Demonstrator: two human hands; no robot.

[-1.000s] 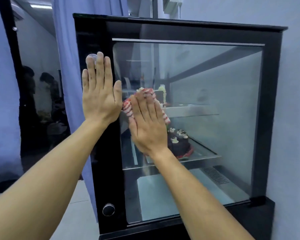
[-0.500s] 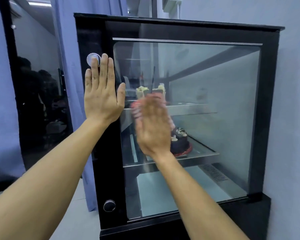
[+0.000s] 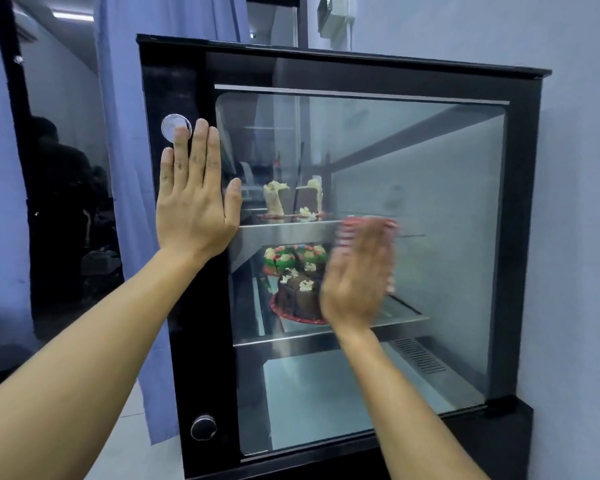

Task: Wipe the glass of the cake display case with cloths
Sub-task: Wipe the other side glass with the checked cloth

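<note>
**Flat palm on the frame, cloth on the glass**

Nearest the camera, two bare forearms reach up and forward. The left hand lies flat against the black frame of the case, fingers straight and close together, thumb spread toward the edge of the glass, and one fingertip overlaps the round silver disc on the frame. Lower on that frame sits a dark knob. The right hand is blurred, palm to the pane about mid-height, with its fingers stretched out over a red-and-white cloth that peeks out above the fingertips and presses against the glass. Behind the pane, a chocolate cake sits on the middle shelf, just left of that hand, with a green-and-red cake behind it. One shelf up stand two pale cake slices. Beyond the case, a blue curtain hangs to the left, and a pale wall stands to the right.
</note>
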